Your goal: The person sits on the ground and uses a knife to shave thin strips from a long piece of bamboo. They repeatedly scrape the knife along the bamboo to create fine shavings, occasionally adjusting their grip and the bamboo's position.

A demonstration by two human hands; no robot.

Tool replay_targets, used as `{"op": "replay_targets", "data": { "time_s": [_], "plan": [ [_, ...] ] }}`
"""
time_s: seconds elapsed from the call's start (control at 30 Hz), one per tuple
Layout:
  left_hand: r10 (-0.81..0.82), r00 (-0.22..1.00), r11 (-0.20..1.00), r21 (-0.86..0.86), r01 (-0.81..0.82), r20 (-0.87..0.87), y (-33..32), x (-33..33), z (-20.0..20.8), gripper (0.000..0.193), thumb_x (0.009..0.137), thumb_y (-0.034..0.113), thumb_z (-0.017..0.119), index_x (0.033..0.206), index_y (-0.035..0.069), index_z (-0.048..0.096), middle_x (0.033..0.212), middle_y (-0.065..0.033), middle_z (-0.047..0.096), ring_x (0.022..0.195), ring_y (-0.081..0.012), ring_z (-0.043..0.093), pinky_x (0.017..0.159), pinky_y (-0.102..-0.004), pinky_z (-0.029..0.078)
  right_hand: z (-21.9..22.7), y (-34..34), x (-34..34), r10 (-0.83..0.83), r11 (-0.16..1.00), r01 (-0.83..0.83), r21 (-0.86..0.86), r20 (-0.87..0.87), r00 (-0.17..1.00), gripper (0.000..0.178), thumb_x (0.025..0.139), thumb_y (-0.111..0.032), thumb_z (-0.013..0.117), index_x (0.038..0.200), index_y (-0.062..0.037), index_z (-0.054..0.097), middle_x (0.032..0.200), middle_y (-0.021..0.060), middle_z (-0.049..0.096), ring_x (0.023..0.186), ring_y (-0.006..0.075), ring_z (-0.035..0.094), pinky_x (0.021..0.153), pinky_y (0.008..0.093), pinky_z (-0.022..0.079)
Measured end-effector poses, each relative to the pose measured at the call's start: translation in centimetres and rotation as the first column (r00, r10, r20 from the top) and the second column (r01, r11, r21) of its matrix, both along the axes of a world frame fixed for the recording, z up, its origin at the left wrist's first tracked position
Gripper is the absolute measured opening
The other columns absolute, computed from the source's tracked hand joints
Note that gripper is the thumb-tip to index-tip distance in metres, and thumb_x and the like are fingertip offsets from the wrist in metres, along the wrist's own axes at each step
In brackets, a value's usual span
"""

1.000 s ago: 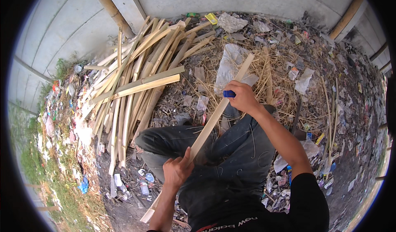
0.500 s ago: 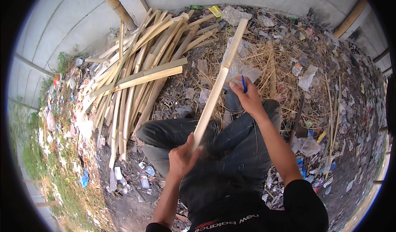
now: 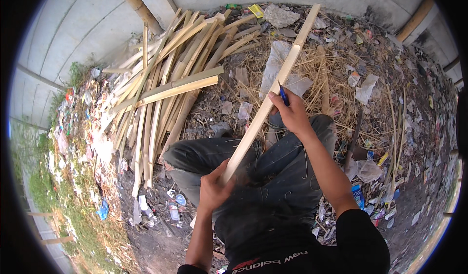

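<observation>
The left hand (image 3: pixel 216 186) curls thumb and fingers round the near end of a pale, flat, straight-edged bamboo strip (image 3: pixel 257 119), whose long axis runs from 7 to 1 o'clock, outward from that palm. The right hand (image 3: pixel 294 114), nearer its middle, grips a small blue-handled tool (image 3: pixel 284 97), the strip passing at its 10 o'clock.
</observation>
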State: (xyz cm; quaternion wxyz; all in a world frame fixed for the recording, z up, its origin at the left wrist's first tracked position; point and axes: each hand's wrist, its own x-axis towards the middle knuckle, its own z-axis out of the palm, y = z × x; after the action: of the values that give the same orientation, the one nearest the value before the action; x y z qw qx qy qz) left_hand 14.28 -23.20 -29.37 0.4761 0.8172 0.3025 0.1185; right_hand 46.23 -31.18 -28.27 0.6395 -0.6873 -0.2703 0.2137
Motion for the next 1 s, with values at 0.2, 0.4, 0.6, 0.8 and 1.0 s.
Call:
{"op": "replay_targets", "data": {
  "time_s": [0.2,0.4,0.6,0.8,1.0],
  "plan": [
    [0.160,0.977,0.876,-0.477,-0.075,0.138,-0.6,2.8,0.7,0.060,0.091,0.000,0.078,0.146,-0.011,0.056,0.116,-0.0060,0.072,0.101,-0.0104,0.066,0.090,-0.0255,0.054,-0.1,-3.5,-8.0,0.445,0.858,-0.272,-0.435,0.368,0.816,0.047,0.107,-0.048,0.055,0.094,-0.0032,0.064,0.069,0.0212,0.068,0.069,0.0455,0.069,0.064,0.0536,0.053],
    [0.129,0.987,0.797,-0.602,-0.043,0.100,-0.1,3.6,1.4,0.060,0.090,-0.005,0.076,0.147,-0.011,0.057,0.129,-0.0090,0.070,0.109,-0.0088,0.063,0.092,-0.0253,0.052,-0.1,-4.4,-10.5,0.616,0.762,-0.338,-0.553,0.458,0.640,0.048,0.107,-0.049,0.056,0.093,-0.0036,0.062,0.065,0.0199,0.067,0.061,0.0439,0.068,0.057,0.0536,0.054],
    [0.138,0.984,0.823,-0.566,-0.051,0.112,-0.3,2.2,-0.7,0.060,0.086,-0.011,0.070,0.145,-0.008,0.060,0.140,-0.0088,0.066,0.114,-0.0086,0.060,0.094,-0.0270,0.050,-0.6,-2.8,-6.6,0.491,0.822,-0.211,-0.529,0.472,0.732,0.052,0.107,-0.051,0.057,0.088,-0.0032,0.066,0.061,0.0197,0.065,0.059,0.0440,0.068,0.055,0.0544,0.053],
    [0.104,0.989,0.762,-0.648,-0.012,0.104,-0.3,2.9,1.3,0.063,0.082,-0.011,0.066,0.145,-0.007,0.062,0.144,-0.0048,0.063,0.116,-0.0076,0.059,0.094,-0.0247,0.050,-0.2,-3.2,-8.7,0.560,0.808,-0.323,-0.493,0.474,0.679,0.054,0.105,-0.052,0.058,0.087,-0.0022,0.066,0.064,0.0219,0.067,0.063,0.0452,0.069,0.059,0.0551,0.054],
    [0.107,0.989,0.783,-0.622,-0.023,0.098,-0.1,2.3,1.0,0.047,0.085,-0.011,0.063,0.132,-0.012,0.067,0.134,-0.0063,0.067,0.116,-0.0119,0.061,0.100,-0.0283,0.050,-1.3,-2.3,-6.0,0.502,0.831,-0.249,-0.498,0.477,0.721,0.060,0.108,-0.056,0.051,0.083,-0.0022,0.064,0.060,0.0226,0.063,0.061,0.0465,0.066,0.056,0.0550,0.051]
  ]
}}
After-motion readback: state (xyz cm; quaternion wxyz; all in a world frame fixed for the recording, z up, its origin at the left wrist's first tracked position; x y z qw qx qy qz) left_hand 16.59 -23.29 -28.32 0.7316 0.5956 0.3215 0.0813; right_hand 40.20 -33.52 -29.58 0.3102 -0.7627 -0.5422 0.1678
